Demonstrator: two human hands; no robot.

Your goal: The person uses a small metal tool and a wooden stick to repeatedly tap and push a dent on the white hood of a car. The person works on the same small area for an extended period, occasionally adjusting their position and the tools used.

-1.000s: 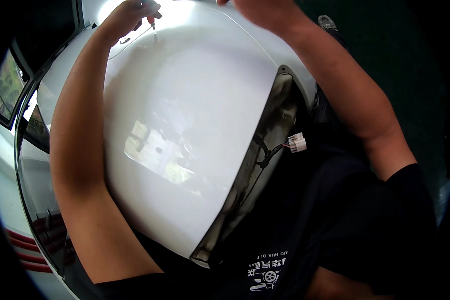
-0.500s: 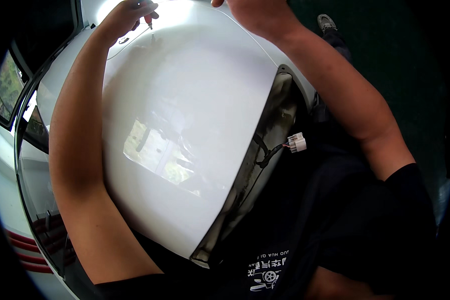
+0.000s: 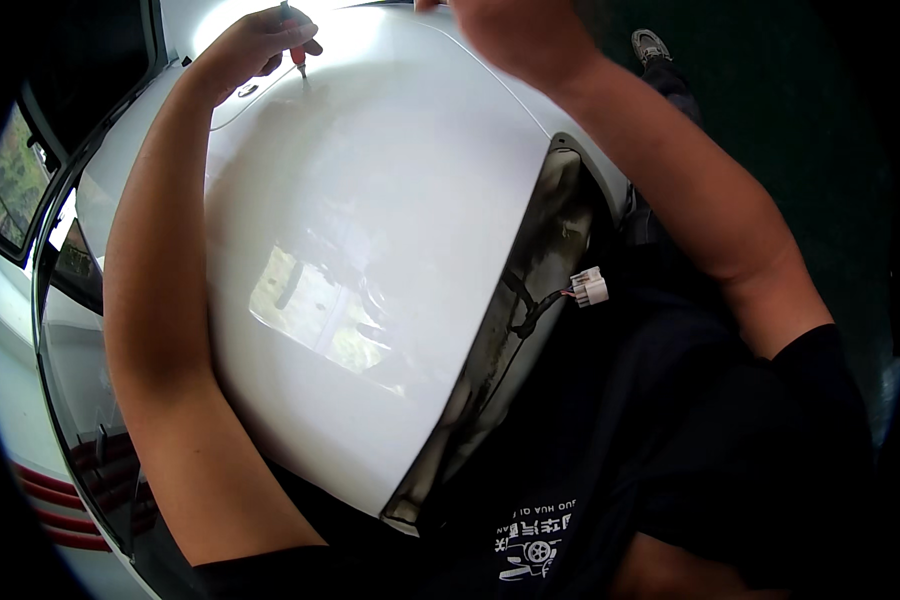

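Wht panel [image 3: 400, 190] x1, L hand [image 3: 248, 48] holds 1 red tool [image 3: 298, 57].

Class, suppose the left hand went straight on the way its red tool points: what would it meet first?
Most likely the glossy white panel, which lies below the tip of the red tool in the left hand; whether the tip already touches it is unclear.

White body panel [image 3: 370, 190]: we see it curved, glossy, brightly lit at its far end.
Open recess [image 3: 555, 225]: along the panel's edge, we see dark wiring [image 3: 541, 308] leading to a white connector [image 3: 590, 287].
Floor [image 3: 770, 130]: dark green, we see a shoe [image 3: 650, 45] on it.
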